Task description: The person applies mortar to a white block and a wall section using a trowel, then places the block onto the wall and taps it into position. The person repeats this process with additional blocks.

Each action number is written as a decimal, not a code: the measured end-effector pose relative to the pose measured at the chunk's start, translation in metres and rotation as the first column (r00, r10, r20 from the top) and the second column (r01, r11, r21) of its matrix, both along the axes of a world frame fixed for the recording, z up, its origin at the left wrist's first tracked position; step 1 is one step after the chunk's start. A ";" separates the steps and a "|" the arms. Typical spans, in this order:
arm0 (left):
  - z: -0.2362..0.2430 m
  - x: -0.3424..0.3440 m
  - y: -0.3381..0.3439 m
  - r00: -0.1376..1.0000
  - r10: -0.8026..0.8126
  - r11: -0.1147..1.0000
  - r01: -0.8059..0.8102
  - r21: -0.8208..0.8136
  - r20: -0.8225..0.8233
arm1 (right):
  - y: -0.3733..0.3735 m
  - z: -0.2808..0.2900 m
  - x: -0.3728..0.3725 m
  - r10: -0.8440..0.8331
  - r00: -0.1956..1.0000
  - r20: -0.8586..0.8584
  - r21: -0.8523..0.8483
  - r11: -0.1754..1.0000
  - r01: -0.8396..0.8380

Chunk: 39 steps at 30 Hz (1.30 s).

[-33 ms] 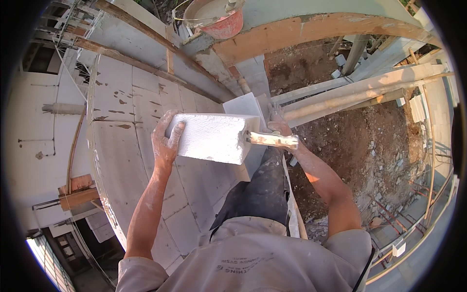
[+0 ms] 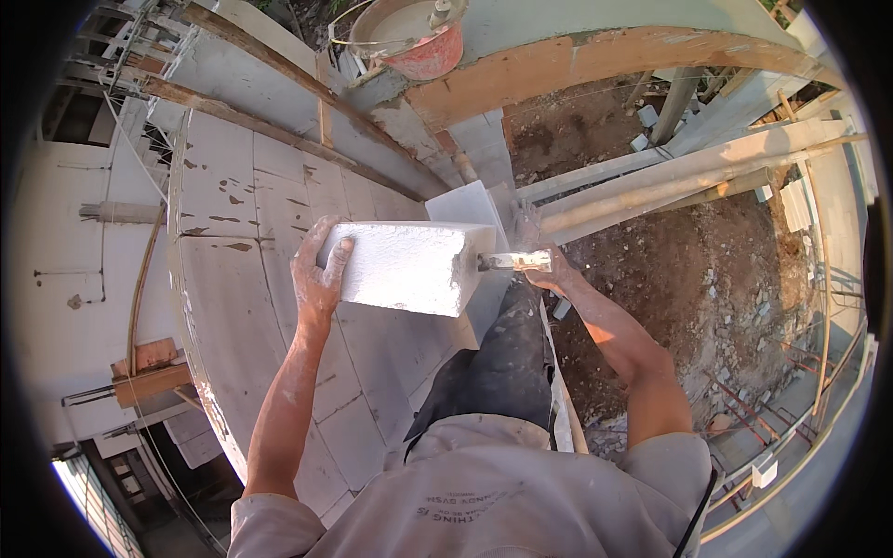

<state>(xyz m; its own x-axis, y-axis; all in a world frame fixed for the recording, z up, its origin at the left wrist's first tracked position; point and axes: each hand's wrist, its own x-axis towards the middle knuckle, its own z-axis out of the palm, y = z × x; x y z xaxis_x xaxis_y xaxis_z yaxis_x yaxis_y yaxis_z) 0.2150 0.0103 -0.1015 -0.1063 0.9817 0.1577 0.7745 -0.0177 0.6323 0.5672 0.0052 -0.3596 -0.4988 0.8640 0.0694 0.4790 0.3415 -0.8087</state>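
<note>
The left hand [image 2: 318, 270] is clamped on the left end of a rough white block [image 2: 400, 268], its thumb on the face turned up to the view and its fingers spread along the end. The block hangs in front of the person's body, lengthwise from left to right, over the right-hand part of the pale jointed block wall [image 2: 242, 307] and well in from that wall's left edge. The right hand [image 2: 556, 270] is closed around the outer end of a pale, worn tool handle [image 2: 507, 261], which points toward the block's chipped right end; what the handle carries at its other end cannot be told. Just behind the block, near the upper right corner of the pale wall, a smooth light slab [image 2: 458, 203] stands tilted, partly covered by the block. A long timber [image 2: 279, 137] runs along the wall's upper edge. Farther off, a red bucket [image 2: 430, 56] with grey contents sits at the left end of a curved ledge [image 2: 539, 28] with a brown board [image 2: 595, 60] along its near edge. To the right, thick poles [image 2: 670, 181] cross above bare earth [image 2: 660, 270] strewn with pale rubble, well apart from the block.
</note>
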 end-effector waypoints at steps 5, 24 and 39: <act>0.010 0.004 0.000 0.998 -0.050 0.999 0.049 0.016 0.045 | -0.021 -0.010 0.030 -0.267 0.913 0.308 -0.315 0.877 0.363; 0.008 -0.011 0.029 0.989 -0.094 0.990 0.105 -0.091 0.113 | 0.475 -0.013 -0.038 -0.792 0.572 0.214 -0.112 0.561 0.820; 0.010 -0.015 0.020 0.987 -0.112 0.968 0.135 -0.213 0.115 | 0.501 0.200 -0.116 -0.475 0.849 0.233 0.705 0.684 0.189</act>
<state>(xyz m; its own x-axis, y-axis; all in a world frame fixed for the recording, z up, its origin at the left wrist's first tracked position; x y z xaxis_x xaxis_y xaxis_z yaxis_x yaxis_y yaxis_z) 0.1998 0.0302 -0.0918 0.0138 0.9976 -0.0684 0.7070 0.0386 0.7062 0.4513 0.5057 -0.1593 -0.2940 0.7893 0.5391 0.8707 0.4539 -0.1896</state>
